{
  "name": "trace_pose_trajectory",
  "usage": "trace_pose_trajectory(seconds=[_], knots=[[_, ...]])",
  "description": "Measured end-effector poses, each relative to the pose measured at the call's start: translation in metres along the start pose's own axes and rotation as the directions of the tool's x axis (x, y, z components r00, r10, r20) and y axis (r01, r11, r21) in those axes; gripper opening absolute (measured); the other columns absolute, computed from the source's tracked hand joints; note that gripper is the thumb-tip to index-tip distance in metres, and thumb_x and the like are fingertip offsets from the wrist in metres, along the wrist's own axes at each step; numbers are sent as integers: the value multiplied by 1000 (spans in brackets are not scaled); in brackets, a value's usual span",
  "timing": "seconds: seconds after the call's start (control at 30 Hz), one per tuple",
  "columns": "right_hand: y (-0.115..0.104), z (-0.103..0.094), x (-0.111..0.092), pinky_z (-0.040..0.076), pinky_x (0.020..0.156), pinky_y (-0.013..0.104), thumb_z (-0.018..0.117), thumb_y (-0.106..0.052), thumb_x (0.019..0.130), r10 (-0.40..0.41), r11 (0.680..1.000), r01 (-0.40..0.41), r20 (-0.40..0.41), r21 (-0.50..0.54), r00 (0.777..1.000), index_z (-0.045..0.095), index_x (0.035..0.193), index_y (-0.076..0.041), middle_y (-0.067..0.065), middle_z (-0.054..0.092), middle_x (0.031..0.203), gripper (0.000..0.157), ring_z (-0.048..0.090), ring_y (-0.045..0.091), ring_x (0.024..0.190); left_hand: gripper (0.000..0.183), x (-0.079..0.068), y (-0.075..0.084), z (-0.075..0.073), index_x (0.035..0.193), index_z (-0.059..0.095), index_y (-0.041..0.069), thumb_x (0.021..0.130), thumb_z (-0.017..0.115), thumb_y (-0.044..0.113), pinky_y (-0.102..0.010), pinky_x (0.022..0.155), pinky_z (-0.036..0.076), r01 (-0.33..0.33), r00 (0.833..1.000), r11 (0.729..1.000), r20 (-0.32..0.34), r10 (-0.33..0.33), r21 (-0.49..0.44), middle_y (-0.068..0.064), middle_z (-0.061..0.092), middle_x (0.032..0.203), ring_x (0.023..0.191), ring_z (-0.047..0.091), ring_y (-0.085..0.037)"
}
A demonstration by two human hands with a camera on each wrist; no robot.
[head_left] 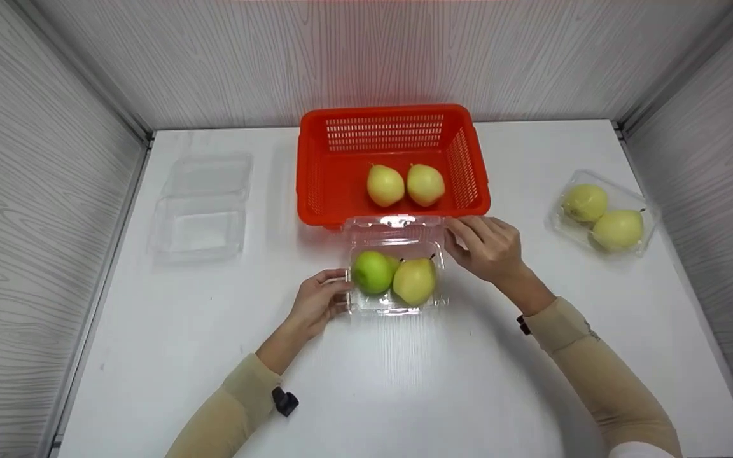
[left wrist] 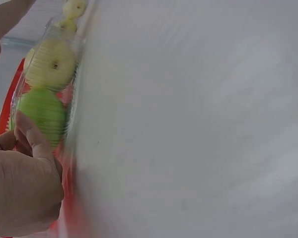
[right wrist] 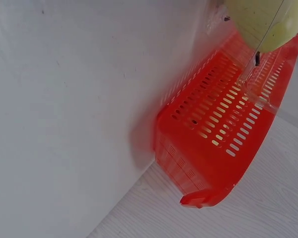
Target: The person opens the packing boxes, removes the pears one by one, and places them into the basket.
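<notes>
A clear plastic clamshell box [head_left: 398, 310] lies in front of the basket, its lid [head_left: 397, 230] raised at the basket's near rim. Inside are a green apple [head_left: 371, 272], a yellow pear [head_left: 415, 282] and part of another yellowish fruit behind them. My left hand [head_left: 321, 299] grips the box's left side between thumb and fingers; in the left wrist view this hand [left wrist: 27, 173] is beside the apple [left wrist: 42, 114]. At the lid's right corner, my right hand [head_left: 486, 247] holds the edge with bent fingers. Only its fingertips show in the right wrist view.
A red basket [head_left: 312, 162] with two pears [head_left: 385, 186] stands at the back. On the left is another clear clamshell box [head_left: 204, 207], lid open. A clear box [head_left: 573, 234] holding two pears [head_left: 618, 229] sits at the right. Patterned walls enclose the white table [head_left: 366, 388].
</notes>
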State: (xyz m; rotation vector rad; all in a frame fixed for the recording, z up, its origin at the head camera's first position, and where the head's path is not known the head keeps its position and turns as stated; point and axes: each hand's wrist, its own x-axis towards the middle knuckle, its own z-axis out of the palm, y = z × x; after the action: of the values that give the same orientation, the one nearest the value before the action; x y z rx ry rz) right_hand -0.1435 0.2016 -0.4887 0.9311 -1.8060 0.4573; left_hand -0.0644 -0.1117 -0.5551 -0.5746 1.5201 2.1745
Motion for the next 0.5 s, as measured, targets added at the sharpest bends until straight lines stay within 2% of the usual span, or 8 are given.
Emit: trace_pose_trajectory(seconds=[0.23,0.5], knots=[[2,6,5,63,55,40,73,-12,93,7,1000,-7,-6,16,1000,81,98,-4,10,77,78,12,72,26,63,33,-7,-3,-4,127,62,2,96,70,2,-22,61,56,-8,1000,999,-3,9,35,-1,70,88,72,62,-13],[6,10,8,64,56,41,73,-15,95,26,999,-28,40,33,999,80,100,-2,12,75,75,16,72,28,61,29,-15,-8,-7,124,61,1,96,69,1,-22,59,56,-15,1000,1000,8,14,13,0,70,86,69,63,-12]])
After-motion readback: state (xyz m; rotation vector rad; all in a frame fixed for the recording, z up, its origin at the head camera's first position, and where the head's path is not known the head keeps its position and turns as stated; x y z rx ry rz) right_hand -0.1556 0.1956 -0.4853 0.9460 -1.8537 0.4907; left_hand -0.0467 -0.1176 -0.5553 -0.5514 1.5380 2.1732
